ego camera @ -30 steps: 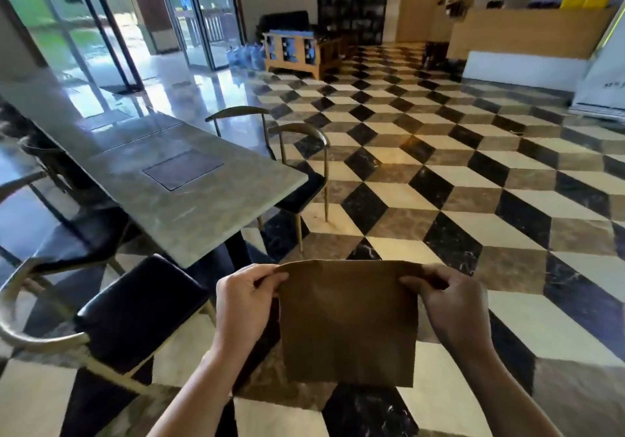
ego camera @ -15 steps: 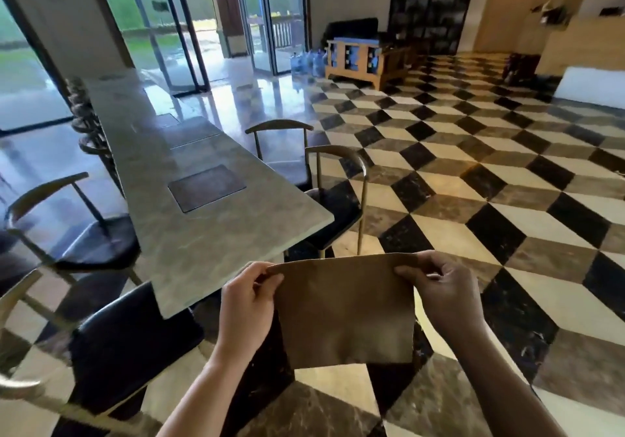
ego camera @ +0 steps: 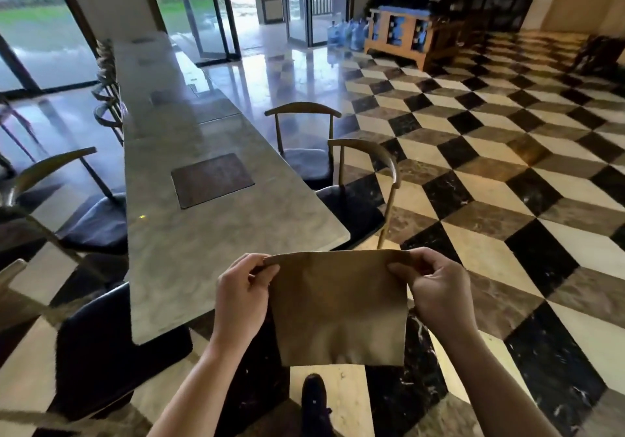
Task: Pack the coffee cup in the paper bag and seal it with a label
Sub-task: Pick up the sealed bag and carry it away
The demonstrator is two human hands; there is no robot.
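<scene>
A plain brown paper bag (ego camera: 338, 311), no writing visible, hangs flat between the left hand (ego camera: 241, 298) and right hand (ego camera: 436, 296), fingers pinching its top corners.

Both hands hold a flat brown paper bag (ego camera: 338, 308) in the air by its upper corners: the left hand (ego camera: 241, 296) pinches the left corner, the right hand (ego camera: 436, 296) pinches the right one. The bag hangs above a checkered marble floor (ego camera: 490, 173). A long grey bench (ego camera: 203, 233) stands to the left, with chairs (ego camera: 358, 179) on both sides. A dark shoe (ego camera: 314, 399) shows under the bag.
</scene>
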